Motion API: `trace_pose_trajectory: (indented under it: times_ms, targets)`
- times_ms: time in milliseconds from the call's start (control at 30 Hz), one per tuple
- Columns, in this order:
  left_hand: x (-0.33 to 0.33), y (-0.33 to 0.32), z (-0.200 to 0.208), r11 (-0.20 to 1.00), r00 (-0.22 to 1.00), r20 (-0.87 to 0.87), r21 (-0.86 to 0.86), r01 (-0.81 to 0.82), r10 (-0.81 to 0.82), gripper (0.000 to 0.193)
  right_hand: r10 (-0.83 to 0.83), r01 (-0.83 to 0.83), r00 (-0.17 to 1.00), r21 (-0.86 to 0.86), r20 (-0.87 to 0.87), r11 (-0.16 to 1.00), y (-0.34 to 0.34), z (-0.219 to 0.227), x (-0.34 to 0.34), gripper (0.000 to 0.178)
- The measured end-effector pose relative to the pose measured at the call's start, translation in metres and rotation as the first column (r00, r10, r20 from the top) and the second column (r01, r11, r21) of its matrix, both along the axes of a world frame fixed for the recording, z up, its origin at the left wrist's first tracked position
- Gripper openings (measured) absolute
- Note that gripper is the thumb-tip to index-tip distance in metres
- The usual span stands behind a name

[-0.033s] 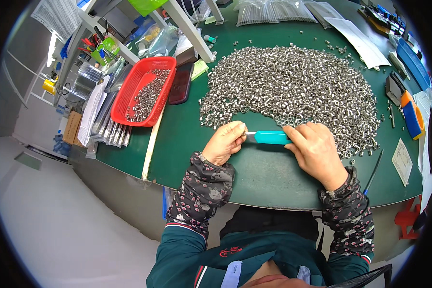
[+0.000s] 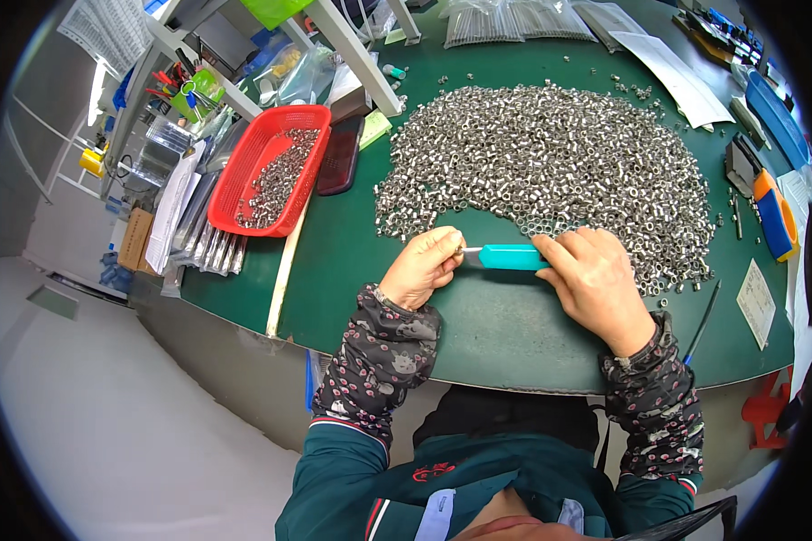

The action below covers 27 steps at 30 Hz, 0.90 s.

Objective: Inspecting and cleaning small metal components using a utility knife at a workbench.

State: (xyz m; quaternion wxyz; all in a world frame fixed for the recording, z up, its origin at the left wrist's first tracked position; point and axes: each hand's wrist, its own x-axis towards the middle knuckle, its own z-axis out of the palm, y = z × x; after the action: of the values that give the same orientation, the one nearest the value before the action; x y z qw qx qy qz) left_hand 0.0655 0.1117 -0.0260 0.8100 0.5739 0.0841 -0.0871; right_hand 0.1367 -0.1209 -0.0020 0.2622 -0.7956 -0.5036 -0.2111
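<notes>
In my right hand (image 2: 595, 284) is a teal-handled tool (image 2: 512, 257) with a short metal tip, its handle lying level and pointing left. My left hand (image 2: 419, 268) pinches a small metal piece (image 2: 460, 251) between thumb and fingertips, up against that tip. Fingers hide most of the piece, so its shape cannot be told. Just beyond both hands spreads a large heap of small silver metal rings (image 2: 550, 162). To the left, a red plastic basket (image 2: 251, 162) holds more small metal parts.
The green tabletop (image 2: 505, 343) carries a dark red flat case (image 2: 341, 158) beside the basket. Bagged metal rods (image 2: 483, 25) lie at the back. On the right are a blue-and-orange tool (image 2: 776, 216), a pen (image 2: 702, 325) and a paper label (image 2: 756, 304). Rack legs (image 2: 356, 54) stand back left.
</notes>
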Motion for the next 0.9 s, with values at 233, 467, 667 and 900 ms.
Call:
trace_pose_trajectory:
  times_ms: [233,467,667,900]
  targets:
    - [-0.001,-0.001,0.003,0.997,0.997,-0.060,0.056,0.047,-0.044,0.022,0.017,-0.012,0.997,-0.066,0.079,0.998,-0.004,0.014,0.003,0.027]
    - [-0.001,-0.001,0.002,0.988,0.990,-0.058,0.071,0.135,-0.131,0.021,-0.007,0.042,0.960,-0.118,0.281,0.992,-0.005,0.019,0.004,0.021]
    - [0.000,-0.004,0.000,1.000,0.999,0.037,0.001,0.021,-0.021,0.018,-0.020,0.036,0.980,-0.080,0.200,0.996,-0.005,0.020,0.002,0.023]
    - [0.002,-0.002,-0.004,0.978,0.976,0.186,-0.195,-0.073,0.110,0.010,-0.016,0.019,0.977,0.013,-0.211,1.000,-0.004,0.011,-0.002,0.026]
